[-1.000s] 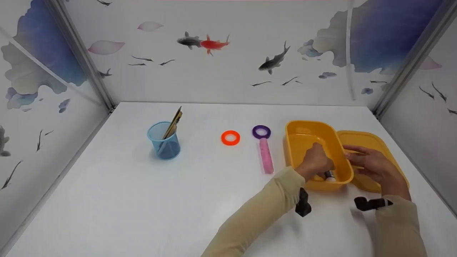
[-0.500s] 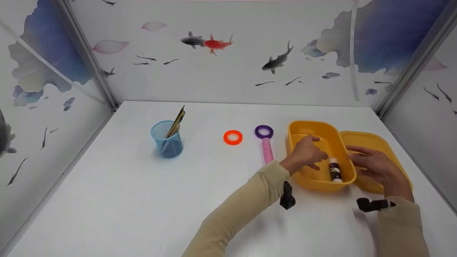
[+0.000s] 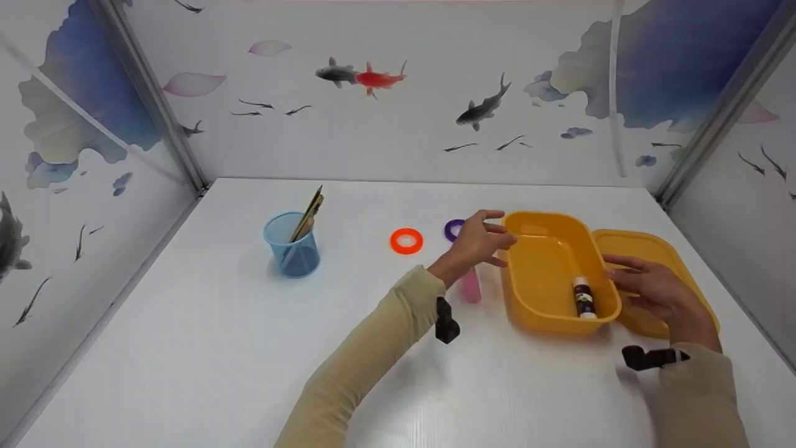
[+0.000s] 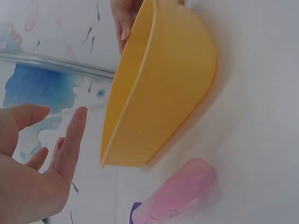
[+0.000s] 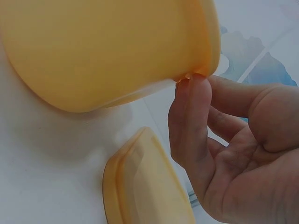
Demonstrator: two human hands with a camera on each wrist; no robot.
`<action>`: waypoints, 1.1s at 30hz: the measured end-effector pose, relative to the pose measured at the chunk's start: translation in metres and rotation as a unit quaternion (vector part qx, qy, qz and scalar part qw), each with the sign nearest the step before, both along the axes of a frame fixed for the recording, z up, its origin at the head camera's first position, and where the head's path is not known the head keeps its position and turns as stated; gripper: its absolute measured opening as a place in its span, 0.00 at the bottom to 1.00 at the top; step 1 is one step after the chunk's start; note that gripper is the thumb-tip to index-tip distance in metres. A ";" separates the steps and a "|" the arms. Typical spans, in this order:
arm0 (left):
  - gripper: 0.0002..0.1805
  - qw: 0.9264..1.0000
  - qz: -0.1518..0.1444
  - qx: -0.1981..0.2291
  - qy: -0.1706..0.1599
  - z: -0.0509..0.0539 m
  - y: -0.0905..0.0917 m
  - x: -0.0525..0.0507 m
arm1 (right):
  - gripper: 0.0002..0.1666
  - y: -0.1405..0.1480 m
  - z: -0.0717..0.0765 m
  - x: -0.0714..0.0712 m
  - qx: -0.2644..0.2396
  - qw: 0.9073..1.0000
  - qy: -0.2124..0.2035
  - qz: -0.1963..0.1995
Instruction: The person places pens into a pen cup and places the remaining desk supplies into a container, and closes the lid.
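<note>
In the head view, my left hand (image 3: 476, 242) is beside the left rim of a yellow plastic box (image 3: 544, 322), fingers spread and holding nothing. The left wrist view shows a gap between those fingers (image 4: 70, 144) and the box. My right hand (image 3: 653, 289) touches the box's right side at the rim with its fingertips (image 5: 190, 100). A small dark-labelled tube with white ends (image 3: 583, 297), like a glue stick, lies inside the box at the front right. Under my left hand are a pink cylinder (image 3: 471, 289) and a partly hidden purple ring (image 3: 452, 230).
A yellow lid (image 3: 647, 246) lies flat right of the box, partly under my right hand. An orange ring (image 3: 406, 241) lies left of the purple one. Farther left stands a blue mesh cup (image 3: 297, 258) holding several pencils (image 3: 308, 214). Printed panels rise around the white table.
My left hand has released the tube in the box, lifted out and moved left past the rim, its fingers spreading. My right hand stays at the box's right side.
</note>
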State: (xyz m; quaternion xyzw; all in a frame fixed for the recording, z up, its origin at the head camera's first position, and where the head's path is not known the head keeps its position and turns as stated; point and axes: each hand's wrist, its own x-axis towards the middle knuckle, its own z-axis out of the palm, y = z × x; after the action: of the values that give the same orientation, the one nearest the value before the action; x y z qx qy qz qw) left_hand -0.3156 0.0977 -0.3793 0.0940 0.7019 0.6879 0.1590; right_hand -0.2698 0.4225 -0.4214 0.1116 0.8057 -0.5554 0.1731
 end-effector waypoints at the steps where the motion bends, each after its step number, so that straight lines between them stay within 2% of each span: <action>1: 0.31 1.000 0.000 0.007 -0.001 -0.002 -0.004 -0.002 | 0.54 0.000 0.000 0.000 0.000 1.000 -0.001 -0.001; 4: 0.30 1.000 0.003 0.015 -0.003 -0.007 -0.016 -0.006 | 0.55 0.000 0.001 0.001 0.002 1.000 -0.003 -0.002; 10: 0.29 1.000 0.012 -0.012 0.002 -0.021 -0.036 -0.014 | 0.55 0.000 0.001 0.001 0.012 1.000 -0.002 -0.003; 14: 0.28 1.000 0.023 -0.010 0.006 -0.031 -0.053 -0.020 | 0.54 0.000 0.001 0.002 0.004 1.000 -0.007 -0.006; 23: 0.27 0.997 0.037 -0.021 0.069 -0.041 -0.094 -0.039 | 0.54 0.001 0.002 0.001 -0.006 1.000 -0.001 -0.006; 26: 0.28 0.995 0.042 -0.042 0.081 -0.046 -0.108 -0.047 | 0.54 0.003 0.001 0.001 -0.011 1.000 0.000 -0.005; 29: 0.29 0.993 0.047 -0.084 0.075 -0.050 -0.121 -0.054 | 0.55 0.003 -0.001 0.001 -0.005 1.000 -0.002 -0.005; 33: 0.30 0.985 0.056 -0.142 0.079 -0.053 -0.135 -0.059 | 0.57 0.002 -0.001 0.001 0.004 1.000 -0.008 -0.006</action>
State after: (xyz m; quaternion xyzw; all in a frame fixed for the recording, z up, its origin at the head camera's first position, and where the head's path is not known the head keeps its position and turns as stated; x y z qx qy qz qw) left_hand -0.3746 -0.0378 -0.4321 0.0850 0.8071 0.5792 0.0765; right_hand -0.2689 0.4245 -0.4229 0.1217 0.8058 -0.5523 0.1756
